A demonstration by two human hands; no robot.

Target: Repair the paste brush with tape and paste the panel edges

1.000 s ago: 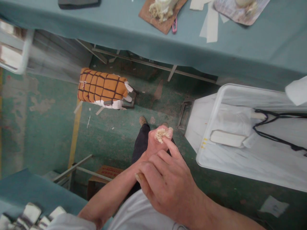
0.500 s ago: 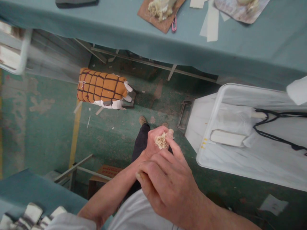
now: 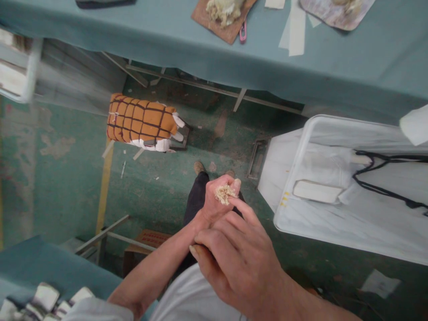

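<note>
My left hand [image 3: 217, 198] is closed around a tuft of pale, frayed fibres [image 3: 224, 194], whose ragged end shows at the top of the fist. The rest of the tuft is hidden inside the hand. My right hand [image 3: 239, 254] lies close in front, over the left wrist. One of its outer fingers stretches to the edge of the tuft and seems to touch it. The thumb and the other fingers of that hand are curled together, and whatever lies between them is hidden.
A teal-covered table [image 3: 150, 31] runs across the far side, bearing a brown board [image 3: 230, 34] with a pale clump. To the right stands a white bin [image 3: 301, 133] with a black cord [image 3: 384, 189]. An orange netted bundle [image 3: 140, 119] rests ahead on the left.
The tuft's top now looks more spread out. My right hand's outstretched finger has shifted slightly downward from the left thumb to the tuft's edge. The left hand stays nearly still.
</note>
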